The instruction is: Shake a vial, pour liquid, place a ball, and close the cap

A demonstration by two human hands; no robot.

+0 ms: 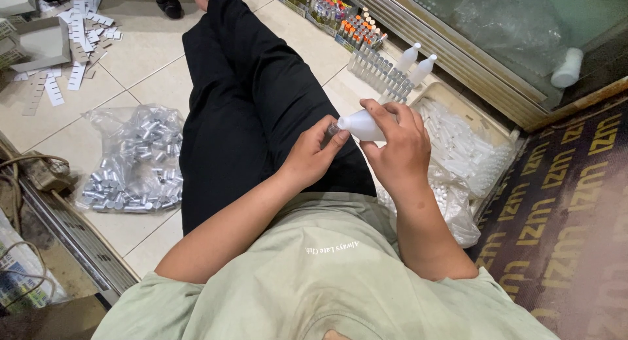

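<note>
I sit on a tiled floor with my legs in black trousers stretched out. My right hand grips a white plastic squeeze bottle held sideways, nozzle pointing left. My left hand pinches a small clear vial at the bottle's nozzle tip. Both hands meet above my right thigh.
A clear bag of silver caps lies left of my legs. A tray of small white parts sits to the right, with rows of clear vials, two white bottles and coloured-cap vials beyond. White label strips lie far left. A patterned mat is at right.
</note>
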